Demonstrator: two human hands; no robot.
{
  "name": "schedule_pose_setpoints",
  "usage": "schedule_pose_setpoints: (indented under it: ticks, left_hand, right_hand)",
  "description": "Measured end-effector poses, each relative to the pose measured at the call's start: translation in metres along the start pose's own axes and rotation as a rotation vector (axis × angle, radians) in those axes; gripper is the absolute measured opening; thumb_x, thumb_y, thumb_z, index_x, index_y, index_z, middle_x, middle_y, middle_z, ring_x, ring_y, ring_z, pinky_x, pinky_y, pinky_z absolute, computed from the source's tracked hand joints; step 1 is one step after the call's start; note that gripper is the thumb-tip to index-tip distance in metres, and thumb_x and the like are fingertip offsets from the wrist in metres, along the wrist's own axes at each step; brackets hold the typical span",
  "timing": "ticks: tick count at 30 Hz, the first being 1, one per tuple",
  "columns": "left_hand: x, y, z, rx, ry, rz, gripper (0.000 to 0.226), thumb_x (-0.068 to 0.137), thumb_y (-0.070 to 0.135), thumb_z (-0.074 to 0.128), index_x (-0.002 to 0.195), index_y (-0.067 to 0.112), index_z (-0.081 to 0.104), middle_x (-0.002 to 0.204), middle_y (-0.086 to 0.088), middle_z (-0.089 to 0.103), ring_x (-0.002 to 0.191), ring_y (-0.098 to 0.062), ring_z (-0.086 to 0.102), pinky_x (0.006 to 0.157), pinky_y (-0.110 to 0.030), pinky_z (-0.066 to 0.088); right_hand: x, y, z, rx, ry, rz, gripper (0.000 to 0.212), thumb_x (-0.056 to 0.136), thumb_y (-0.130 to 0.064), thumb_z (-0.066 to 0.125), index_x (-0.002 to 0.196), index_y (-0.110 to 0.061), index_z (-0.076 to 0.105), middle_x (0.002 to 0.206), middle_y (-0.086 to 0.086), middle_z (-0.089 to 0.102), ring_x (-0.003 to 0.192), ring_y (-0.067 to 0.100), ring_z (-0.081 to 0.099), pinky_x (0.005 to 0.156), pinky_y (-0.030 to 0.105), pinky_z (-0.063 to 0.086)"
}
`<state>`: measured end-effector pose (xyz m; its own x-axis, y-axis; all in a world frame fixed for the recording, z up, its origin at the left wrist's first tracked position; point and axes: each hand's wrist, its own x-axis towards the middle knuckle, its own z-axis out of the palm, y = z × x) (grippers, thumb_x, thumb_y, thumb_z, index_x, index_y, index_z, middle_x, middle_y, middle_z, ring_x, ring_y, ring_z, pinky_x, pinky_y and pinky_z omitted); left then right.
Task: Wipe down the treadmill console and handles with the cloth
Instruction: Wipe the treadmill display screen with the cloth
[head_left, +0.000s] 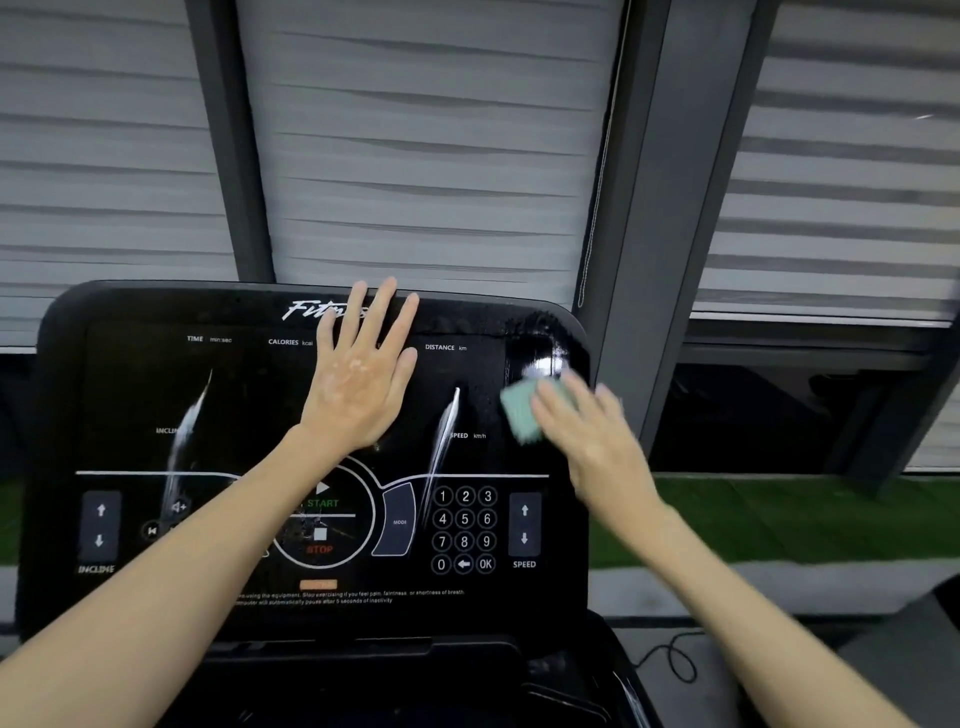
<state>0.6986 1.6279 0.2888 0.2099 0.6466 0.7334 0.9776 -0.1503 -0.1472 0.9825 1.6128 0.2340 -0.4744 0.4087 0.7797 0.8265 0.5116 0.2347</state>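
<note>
Console (130, 415): black gloss panel, script logo at top edge reads "Fit…", the rest is covered by fingers. Readout labels: TIME min:sec, CALORIES kcal, DISTANCE km, SPEED km/h, and a partial INCLIN… on the left. Lower row: INCLINE with up/down arrows, green START over orange STOP in a ring, MODE, keypad (464, 530) with 0–9, a back arrow and OK, then SPEED with up/down arrows. The fine print at the bottom partly reads "Stop exercising if you feel pain, faintness, or shortness of breath".

Left hand (358, 384): flat on the upper middle of the panel, fingers straight and spread, tips reaching the top edge, gripping nothing.

Right hand (597, 431): on the pale green cloth (522, 410) against the panel's upper right, next to the SPEED km/h label. Motion-blurred, so I cannot tell whether the fingers pinch the cloth or press it flat.

Glossy wet patch (540, 353) in the top right corner, just above the cloth.
</note>
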Motion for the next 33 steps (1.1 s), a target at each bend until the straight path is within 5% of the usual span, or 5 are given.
schedule_pose_setpoints:
  ticks: [6,11,17,28,33]
  left_hand:
    - [-0.001,0.0,0.0,0.006,0.007,0.0,0.056,0.102,0.036,0.025,0.154,0.015,0.025,0.161,-0.013,0.021,0.148,-0.037,0.018,0.113,-0.055,0.022]
    - [0.0,0.001,0.001,0.019,0.016,0.0,0.056,0.102,0.036,0.025,0.154,0.015,0.024,0.161,-0.013,0.021,0.148,-0.037,0.017,0.114,-0.055,0.021]
    - [-0.001,0.001,0.002,0.032,0.035,-0.002,0.056,0.102,0.036,0.024,0.154,0.015,0.024,0.161,-0.014,0.021,0.147,-0.038,0.018,0.113,-0.056,0.021]
    - [0.0,0.001,0.003,0.029,0.048,0.0,0.056,0.103,0.036,0.026,0.154,0.015,0.025,0.161,-0.014,0.022,0.148,-0.038,0.018,0.114,-0.055,0.02]
    - [0.0,0.0,0.005,0.02,0.053,0.001,0.055,0.103,0.036,0.027,0.154,0.015,0.025,0.161,-0.013,0.022,0.148,-0.037,0.018,0.114,-0.055,0.02]
  right_hand:
    - [0.073,0.013,-0.008,-0.046,0.004,0.098,0.072,0.069,0.031,0.047,0.133,-0.001,0.049,0.141,0.013,0.048,0.131,0.04,0.041,0.104,0.053,0.039]
    - [-0.036,-0.022,0.014,0.065,0.058,0.045,0.069,0.069,0.03,0.05,0.132,0.004,0.051,0.142,0.017,0.047,0.135,0.04,0.035,0.111,0.053,0.027]
    - [-0.177,-0.069,0.013,0.098,-0.242,-0.116,0.078,0.072,0.016,0.024,0.145,-0.008,0.033,0.154,0.006,0.029,0.146,0.03,0.017,0.108,0.049,0.027]
    - [0.048,0.018,-0.011,-0.071,-0.047,0.057,0.078,0.066,0.026,0.036,0.136,-0.006,0.049,0.146,0.01,0.046,0.134,0.045,0.034,0.103,0.063,0.033]
    - [0.03,-0.004,0.003,0.017,0.046,0.117,0.079,0.066,0.035,0.042,0.137,0.001,0.047,0.146,0.015,0.044,0.135,0.047,0.033,0.111,0.057,0.027]
